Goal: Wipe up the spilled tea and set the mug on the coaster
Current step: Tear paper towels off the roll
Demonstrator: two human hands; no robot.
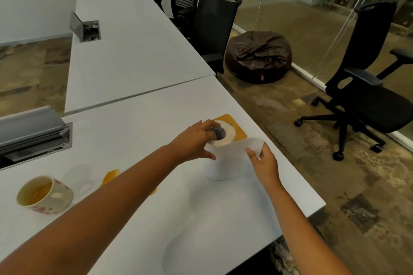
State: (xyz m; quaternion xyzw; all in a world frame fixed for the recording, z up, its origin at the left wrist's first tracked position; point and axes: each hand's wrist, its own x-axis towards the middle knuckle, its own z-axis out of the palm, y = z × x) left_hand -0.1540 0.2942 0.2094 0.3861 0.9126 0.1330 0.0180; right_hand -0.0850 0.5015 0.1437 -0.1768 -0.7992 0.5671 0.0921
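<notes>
A white paper towel roll [223, 163] stands upright on the white table [138, 131]. My left hand [192, 140] grips the top of the roll, with a finger in its core. My right hand [264, 163] pinches the loose end of the towel sheet, pulled out to the right of the roll. Just behind the roll lies an orange coaster [237, 128], partly hidden by it. At the near left a cream mug [44, 195] with red marks lies tipped on its side with tea inside. An orange tea spill [110, 175] shows beside my left forearm, partly covered by it.
An open cable box with a grey lid [33, 134] is set into the table at the left. A second table [134, 51] adjoins at the back. Black office chairs [362, 87] and a dark beanbag [259, 56] stand to the right by a glass wall.
</notes>
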